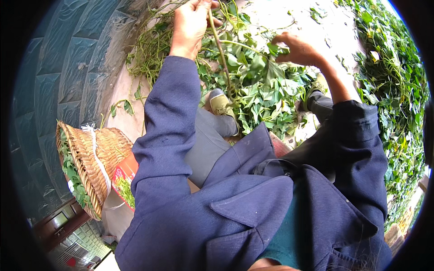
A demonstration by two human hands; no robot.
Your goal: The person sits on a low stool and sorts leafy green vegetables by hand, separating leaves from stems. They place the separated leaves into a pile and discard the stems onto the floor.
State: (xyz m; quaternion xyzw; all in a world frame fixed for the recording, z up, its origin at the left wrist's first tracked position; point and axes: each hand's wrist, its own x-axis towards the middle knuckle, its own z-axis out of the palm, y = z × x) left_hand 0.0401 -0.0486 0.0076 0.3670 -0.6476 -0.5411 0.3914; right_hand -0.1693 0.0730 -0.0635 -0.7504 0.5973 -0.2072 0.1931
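My left hand (195,25), at the top centre, grips a long brownish-green vine stem (219,50) near its upper end. The stem hangs down with leafy green side shoots. To the right, my right hand (298,49) has its fingers curved apart around the edge of a leaf; no firm grip shows. Below both hands, a pile of broad green leaves (268,101) lies on the ground between my shoes. A tangle of thin, mostly bare green stems (152,49) lies behind and left of my left hand.
At the left, a tipped wicker basket (112,145) with leaves inside and white cord around it is beside a red printed box (124,176). A wall with dark bluish tiles (51,84) runs along the left. A large heap of leafy vines (393,84) lines the right.
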